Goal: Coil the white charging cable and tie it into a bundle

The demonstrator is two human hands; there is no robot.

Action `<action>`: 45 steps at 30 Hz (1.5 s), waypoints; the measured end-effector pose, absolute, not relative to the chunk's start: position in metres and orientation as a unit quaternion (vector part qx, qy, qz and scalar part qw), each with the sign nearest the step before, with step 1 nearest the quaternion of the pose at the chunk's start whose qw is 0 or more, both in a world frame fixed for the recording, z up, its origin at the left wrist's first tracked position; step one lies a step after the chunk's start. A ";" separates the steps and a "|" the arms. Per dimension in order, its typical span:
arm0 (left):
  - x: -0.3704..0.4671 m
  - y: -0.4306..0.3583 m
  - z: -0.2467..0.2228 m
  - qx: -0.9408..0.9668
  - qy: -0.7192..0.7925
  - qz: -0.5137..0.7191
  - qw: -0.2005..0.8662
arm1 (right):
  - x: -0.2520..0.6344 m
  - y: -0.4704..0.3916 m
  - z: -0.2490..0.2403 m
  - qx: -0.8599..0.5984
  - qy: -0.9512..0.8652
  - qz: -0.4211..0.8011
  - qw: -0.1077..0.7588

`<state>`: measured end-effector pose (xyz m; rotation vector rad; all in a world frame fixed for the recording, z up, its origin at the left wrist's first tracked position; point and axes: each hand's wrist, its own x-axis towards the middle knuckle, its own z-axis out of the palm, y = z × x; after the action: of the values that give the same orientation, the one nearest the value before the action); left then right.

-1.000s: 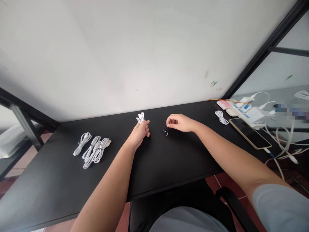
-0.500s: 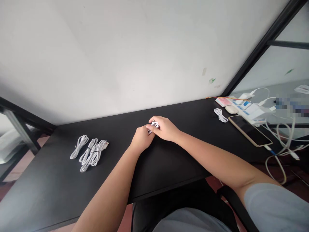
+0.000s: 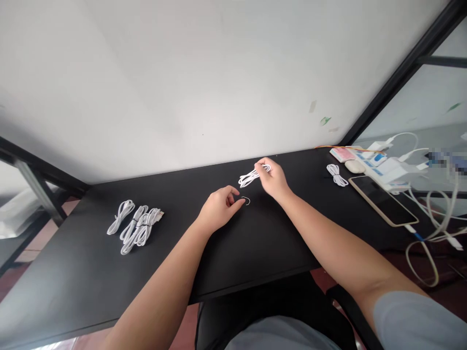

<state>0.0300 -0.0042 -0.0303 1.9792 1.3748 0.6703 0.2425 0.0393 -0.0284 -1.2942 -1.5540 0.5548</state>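
Note:
My right hand [image 3: 273, 179] is closed on one end of a coiled white cable [image 3: 248, 178], whose loops stick out to the left above the black table [image 3: 251, 253]. My left hand [image 3: 222, 206] is beside it, lower and to the left, with thumb and fingers apart and nothing between them. Close to its thumb tip is a thin curved tie [image 3: 248, 200], seemingly on the table.
Several bundled white cables [image 3: 140, 228] lie on the left of the table. At the right are another bundled cable [image 3: 337, 175], a phone [image 3: 383, 200], a pale rounded object [image 3: 354, 167] and a power strip [image 3: 368, 160] with chargers and loose cords. A wall rises behind.
My hands, together before, have moved apart. My right hand went right and up with the coiled cable, and my left hand has opened away from it. The thin tie now shows.

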 end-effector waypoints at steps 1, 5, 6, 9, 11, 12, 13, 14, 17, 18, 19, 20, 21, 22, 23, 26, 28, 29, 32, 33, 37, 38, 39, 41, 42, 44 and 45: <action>0.032 -0.005 -0.032 0.762 0.518 0.243 0.304 | 0.250 0.045 -0.032 -0.555 -0.620 0.224 0.507; 0.043 -0.008 -0.038 0.793 0.509 0.219 0.255 | 0.266 0.060 -0.044 -0.599 -0.569 0.265 0.497; 0.046 -0.008 -0.040 0.794 0.514 0.219 0.239 | 0.266 0.060 -0.046 -0.594 -0.574 0.274 0.494; 0.051 -0.006 -0.046 0.793 0.530 0.216 0.209 | 0.262 0.056 -0.045 -0.546 -0.620 0.294 0.481; 0.051 -0.002 -0.050 0.786 0.539 0.222 0.207 | 0.257 0.051 -0.044 -0.514 -0.657 0.298 0.463; 0.051 0.000 -0.051 0.782 0.543 0.225 0.207 | 0.256 0.049 -0.043 -0.502 -0.670 0.304 0.455; 0.050 0.002 -0.051 0.785 0.540 0.225 0.203 | 0.254 0.048 -0.042 -0.490 -0.681 0.310 0.448; 0.050 0.004 -0.050 0.787 0.540 0.224 0.199 | 0.254 0.047 -0.042 -0.481 -0.688 0.315 0.444; 0.048 0.012 -0.044 0.781 0.550 0.216 0.202 | 0.252 0.046 -0.043 -0.457 -0.698 0.325 0.445; 0.047 0.015 -0.041 0.771 0.561 0.214 0.213 | 0.252 0.045 -0.043 -0.449 -0.702 0.327 0.446; 0.045 0.018 -0.038 0.755 0.576 0.213 0.229 | 0.252 0.044 -0.042 -0.439 -0.709 0.327 0.445; 0.043 0.021 -0.035 0.737 0.590 0.210 0.252 | 0.251 0.043 -0.042 -0.428 -0.719 0.326 0.439; 0.041 0.024 -0.032 0.723 0.596 0.201 0.285 | 0.250 0.041 -0.041 -0.417 -0.731 0.323 0.432; 0.039 0.026 -0.029 0.715 0.597 0.201 0.305 | 0.248 0.039 -0.040 -0.407 -0.744 0.320 0.423; 0.038 0.028 -0.027 0.709 0.593 0.199 0.325 | 0.247 0.036 -0.039 -0.397 -0.755 0.317 0.414; 0.034 0.029 -0.024 0.711 0.574 0.195 0.357 | 0.241 0.030 -0.038 -0.375 -0.774 0.319 0.398; 0.033 0.028 -0.023 0.718 0.562 0.191 0.363 | 0.237 0.027 -0.037 -0.366 -0.778 0.322 0.396; 0.032 0.027 -0.023 0.723 0.557 0.190 0.361 | 0.236 0.026 -0.037 -0.364 -0.776 0.322 0.401; 0.032 0.024 -0.021 0.739 0.549 0.182 0.346 | 0.231 0.024 -0.038 -0.365 -0.769 0.315 0.420; 0.031 0.023 -0.021 0.742 0.547 0.180 0.343 | 0.230 0.024 -0.038 -0.366 -0.769 0.311 0.422; 0.029 0.020 -0.022 0.741 0.532 0.183 0.366 | 0.229 0.026 -0.041 -0.370 -0.782 0.302 0.399; 0.028 0.019 -0.022 0.737 0.528 0.185 0.379 | 0.230 0.026 -0.041 -0.372 -0.785 0.302 0.392; 0.027 0.018 -0.023 0.733 0.523 0.187 0.393 | 0.231 0.027 -0.041 -0.373 -0.788 0.301 0.387; 0.026 0.018 -0.024 0.724 0.515 0.192 0.417 | 0.232 0.028 -0.041 -0.374 -0.792 0.300 0.379; 0.026 0.017 -0.024 0.721 0.512 0.195 0.425 | 0.232 0.027 -0.041 -0.373 -0.792 0.301 0.377; 0.026 0.017 -0.025 0.716 0.503 0.204 0.438 | 0.231 0.026 -0.041 -0.369 -0.791 0.302 0.383; 0.026 0.017 -0.025 0.714 0.500 0.210 0.442 | 0.230 0.025 -0.040 -0.366 -0.790 0.303 0.388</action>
<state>0.0264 0.0173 -0.0254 1.7731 1.2416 0.5206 0.2299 0.0247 -0.0400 -0.9319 -2.0084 0.7709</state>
